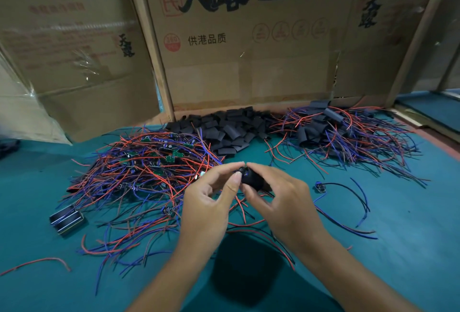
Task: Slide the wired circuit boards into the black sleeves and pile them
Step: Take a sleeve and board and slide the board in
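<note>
Fingers [236, 182] of my left hand [209, 202] and my right hand [278, 194] pinch one black sleeve [252, 179] together above the green surface [398, 249]; I can't tell how far its board is in. Loose wired circuit boards [149, 162] lie heaped to the left, empty sleeves [224, 130] at the back centre, finished ones [336, 130] piled on the right. Cardboard boxes [249, 38] stand behind.

Teal table [410, 249], black sleeves [229, 130] top centre, red, blue and black wires [139, 170] with green boards [177, 155] at left, brown cardboard [249, 68] with black and red print behind.
</note>
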Demonstrator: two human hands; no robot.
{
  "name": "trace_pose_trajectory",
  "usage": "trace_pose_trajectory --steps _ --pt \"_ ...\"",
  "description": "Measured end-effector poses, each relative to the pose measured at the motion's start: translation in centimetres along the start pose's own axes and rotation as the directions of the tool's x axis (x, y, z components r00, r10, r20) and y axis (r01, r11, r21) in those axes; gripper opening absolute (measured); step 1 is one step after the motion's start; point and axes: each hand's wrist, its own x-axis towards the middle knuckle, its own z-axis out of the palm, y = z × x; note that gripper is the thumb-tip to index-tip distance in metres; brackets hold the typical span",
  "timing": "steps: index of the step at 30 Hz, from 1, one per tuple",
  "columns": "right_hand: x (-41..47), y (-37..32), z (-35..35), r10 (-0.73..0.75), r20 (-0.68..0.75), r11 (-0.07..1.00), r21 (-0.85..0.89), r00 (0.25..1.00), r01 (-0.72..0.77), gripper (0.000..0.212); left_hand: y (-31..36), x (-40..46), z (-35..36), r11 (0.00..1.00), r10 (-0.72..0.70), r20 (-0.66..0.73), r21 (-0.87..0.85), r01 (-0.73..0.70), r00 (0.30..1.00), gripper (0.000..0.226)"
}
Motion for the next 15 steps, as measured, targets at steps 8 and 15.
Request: trace_pose_trajectory --steps 8,15 --pt "0.12 0.08 -0.11 0.010 -0.013 1.000 -0.026 1.000 -0.010 0.033 -0.23 -0.73 0.29 0.977 0.038 0.053 0.208 -0.048 0.998 0.026" --pt "0.14 -0.20 -0.41 0.035 0.008 0.999 0.021 0.999 -0.036 0.021 0.03 -0.76 0.40 0.971 0.087 0.049 0.220 -0.096 0.995 0.019"
